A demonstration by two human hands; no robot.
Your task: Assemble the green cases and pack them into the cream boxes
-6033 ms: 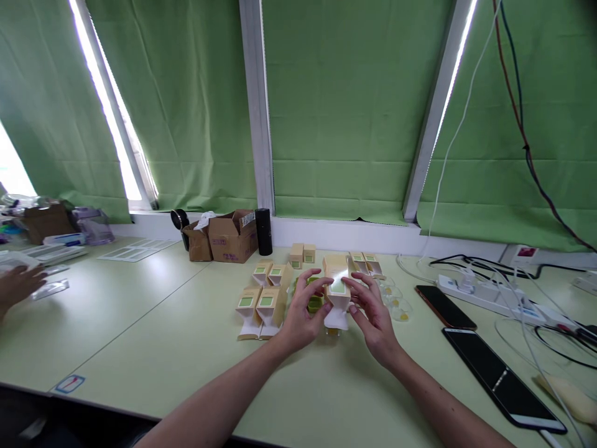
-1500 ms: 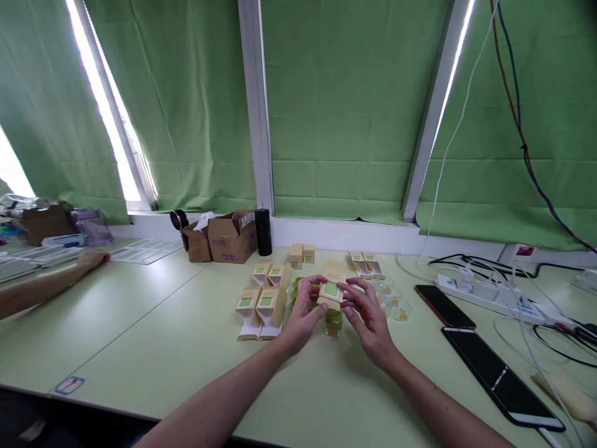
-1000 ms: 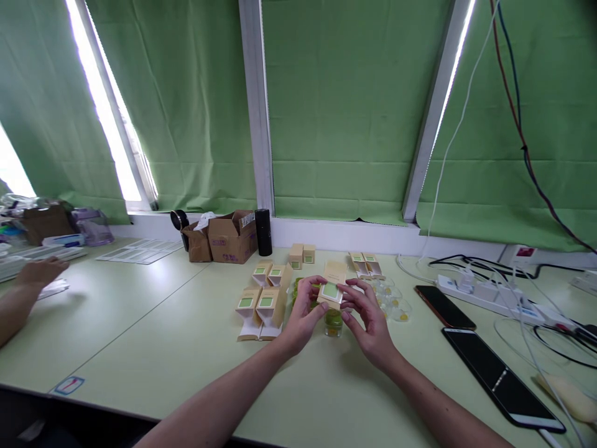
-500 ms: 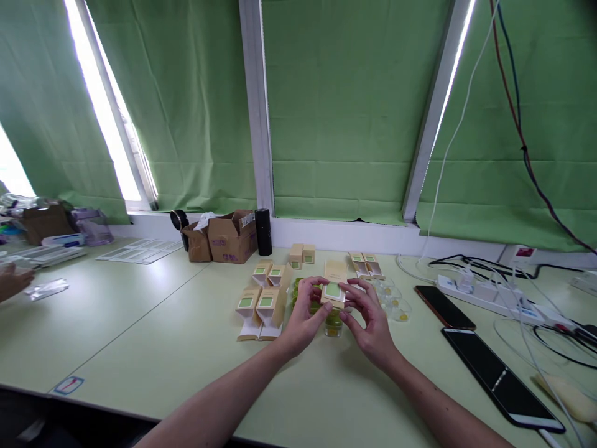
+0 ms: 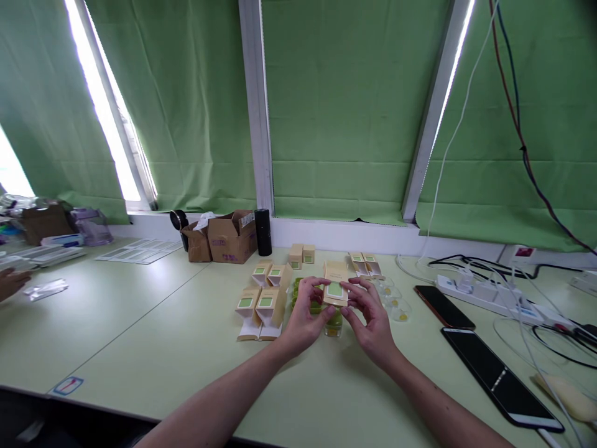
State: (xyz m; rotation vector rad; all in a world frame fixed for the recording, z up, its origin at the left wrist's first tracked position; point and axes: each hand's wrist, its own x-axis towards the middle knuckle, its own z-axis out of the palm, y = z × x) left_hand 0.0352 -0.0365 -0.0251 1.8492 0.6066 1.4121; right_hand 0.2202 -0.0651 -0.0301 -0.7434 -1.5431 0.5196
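Between my two hands is a small tan carton (image 5: 335, 292) with a green window on its face. My left hand (image 5: 308, 311) grips its left side with thumb and fingers, and my right hand (image 5: 370, 312) holds the right side. Just beneath the carton, partly hidden by my hands, stand several small clear jars with green contents (image 5: 333, 328). To the left of my left hand, open-flapped tan cartons (image 5: 265, 305) lie in a group. Clear domed plastic pieces with yellow spots (image 5: 396, 305) lie to the right of my right hand.
Two small cartons (image 5: 308, 254) stand at the back, and more cartons (image 5: 366, 262) lie right of them. Brown cardboard boxes (image 5: 232, 238) and a black cylinder (image 5: 263, 232) line the wall. Two phones (image 5: 501, 373) and a power strip (image 5: 489, 298) with cables occupy the right. Another person's hand (image 5: 12, 283) is far left.
The carton between my hands has shifted very slightly right and tipped a little. Both my hands keep nearly the same place. The other person's hand has moved slightly left.
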